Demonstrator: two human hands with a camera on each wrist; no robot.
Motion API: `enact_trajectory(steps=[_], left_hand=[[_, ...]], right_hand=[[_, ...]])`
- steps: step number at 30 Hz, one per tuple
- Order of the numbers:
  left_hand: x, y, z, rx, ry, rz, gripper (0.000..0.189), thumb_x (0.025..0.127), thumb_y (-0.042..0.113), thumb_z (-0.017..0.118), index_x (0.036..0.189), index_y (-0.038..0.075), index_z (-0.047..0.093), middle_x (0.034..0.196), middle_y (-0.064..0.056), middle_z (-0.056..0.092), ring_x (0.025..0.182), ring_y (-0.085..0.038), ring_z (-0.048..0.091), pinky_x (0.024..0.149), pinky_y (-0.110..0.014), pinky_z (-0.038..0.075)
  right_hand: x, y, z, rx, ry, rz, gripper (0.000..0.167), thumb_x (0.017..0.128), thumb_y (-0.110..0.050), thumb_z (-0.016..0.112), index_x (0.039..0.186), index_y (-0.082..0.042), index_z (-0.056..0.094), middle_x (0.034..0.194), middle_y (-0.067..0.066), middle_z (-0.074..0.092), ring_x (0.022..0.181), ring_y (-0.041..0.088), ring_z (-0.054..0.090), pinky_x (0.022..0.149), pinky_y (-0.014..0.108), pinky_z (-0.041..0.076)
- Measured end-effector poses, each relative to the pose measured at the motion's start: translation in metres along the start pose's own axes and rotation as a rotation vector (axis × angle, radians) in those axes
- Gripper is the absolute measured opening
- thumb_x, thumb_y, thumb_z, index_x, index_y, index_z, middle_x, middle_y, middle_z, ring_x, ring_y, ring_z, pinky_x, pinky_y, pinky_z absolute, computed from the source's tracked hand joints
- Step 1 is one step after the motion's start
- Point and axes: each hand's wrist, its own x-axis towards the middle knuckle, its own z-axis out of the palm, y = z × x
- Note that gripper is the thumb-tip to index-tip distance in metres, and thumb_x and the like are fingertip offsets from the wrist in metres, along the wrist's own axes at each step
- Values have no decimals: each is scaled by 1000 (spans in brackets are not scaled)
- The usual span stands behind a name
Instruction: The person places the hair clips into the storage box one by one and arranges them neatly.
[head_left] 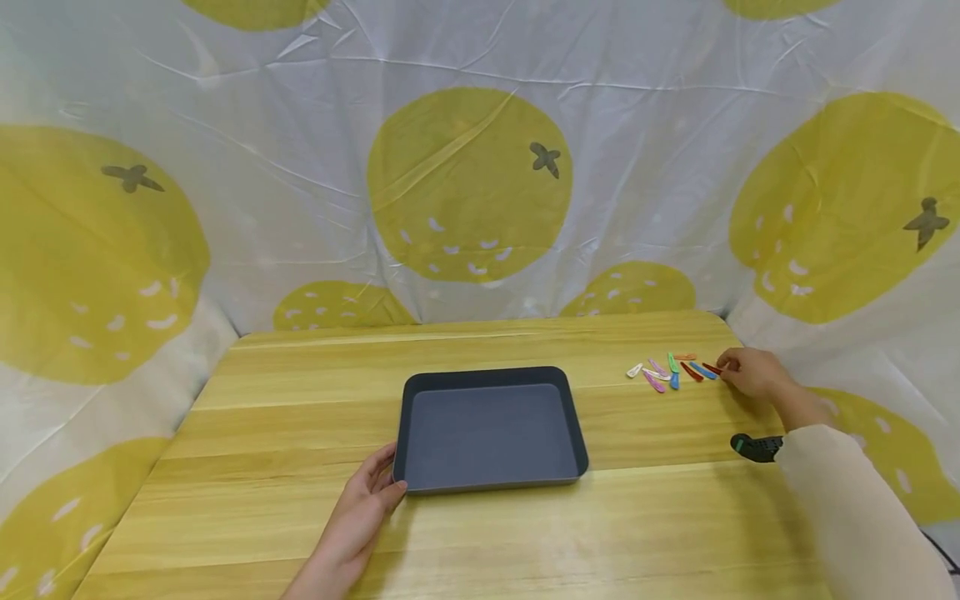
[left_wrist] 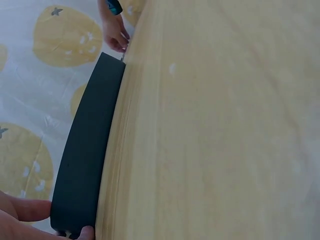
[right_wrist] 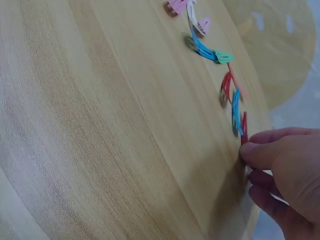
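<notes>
My left hand [head_left: 360, 508] grips the front left corner of a dark grey baking tray [head_left: 487, 433], thumb at its front wall. The tray lies flat with nothing in it; its outer wall [left_wrist: 85, 145] fills much of the left wrist view. Far to the right, my right hand [head_left: 753, 372] pinches one end of a red hair clip [right_wrist: 244, 127] between thumb and forefinger. Beside that clip lie a blue hair clip [right_wrist: 236, 111] and another red hair clip [right_wrist: 226, 86]. A green hair clip [right_wrist: 223, 57] and several pink, white, blue and orange ones continue the loose cluster.
The wooden table [head_left: 300, 467] has its right edge near my right hand. A fruit-print cloth [head_left: 465, 183] hangs behind and at the sides. A dark device with a green mark [head_left: 756, 448] sits by the right sleeve [head_left: 847, 500].
</notes>
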Motion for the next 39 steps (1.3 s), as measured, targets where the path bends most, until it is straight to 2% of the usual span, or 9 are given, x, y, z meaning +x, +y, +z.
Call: enact_trajectory(steps=[4,9,15,20,23,27,29,34,39], left_hand=[[-1,2,1,1,-5,-6,66,98,-11,49,158,-5,23,163,-26,24,145,-39,31,114,-47,32],[-1,2,2,-10,-6,-14,68,96,-13,49,158,-6,23,163,-26,25,144,-39,32,111,-45,35],[-1,2,2,-39,-8,-12,68,95,-13,48,158,-6,22,162,-26,25,143,-38,33,109,-42,37],[-1,1,1,-54,-12,-6,68,96,-14,47,158,-7,20,162,-28,24,141,-37,34,105,-39,40],[-1,0,1,-60,-12,-3,68,96,-13,47,158,-7,19,162,-27,24,140,-36,34,105,-37,41],[-4,0,1,-66,-4,-11,67,96,-13,47,158,-6,20,161,-26,25,139,-36,35,106,-39,39],[-4,0,1,-66,-2,-12,68,97,-12,47,158,-6,20,161,-26,25,138,-36,34,107,-41,38],[-5,-2,2,-73,17,9,68,95,-13,47,158,-7,21,160,-27,27,136,-36,37,103,-35,41],[-4,-3,6,-78,26,38,67,96,-14,45,157,-10,20,160,-31,26,140,-39,34,111,-41,36]], right_hand=[[3,1,0,-11,13,6,10,93,-1,65,98,8,67,87,18,66,83,41,61,79,60,49],[2,1,-1,26,-9,47,8,93,-2,65,94,6,66,86,17,65,79,36,59,76,55,49],[-1,0,-5,86,-28,78,15,98,-11,63,92,3,68,86,13,65,73,26,53,67,41,44],[1,-6,-14,119,-47,96,19,98,-14,61,92,2,69,82,7,64,69,23,51,61,37,42],[4,-14,-19,156,-65,80,20,98,-12,59,105,5,65,82,6,65,68,23,54,59,36,43],[11,-30,-26,228,-99,11,36,100,-6,57,132,9,50,87,12,68,67,25,58,58,37,44],[15,-39,-28,255,-121,-27,37,101,-2,56,134,9,46,88,14,69,64,24,55,56,36,41],[21,-61,-33,291,-148,-60,19,101,0,55,118,5,50,80,12,69,59,20,50,53,32,35],[28,-85,-36,280,-129,-107,4,100,-1,57,100,3,56,79,9,69,67,26,62,56,32,44]])
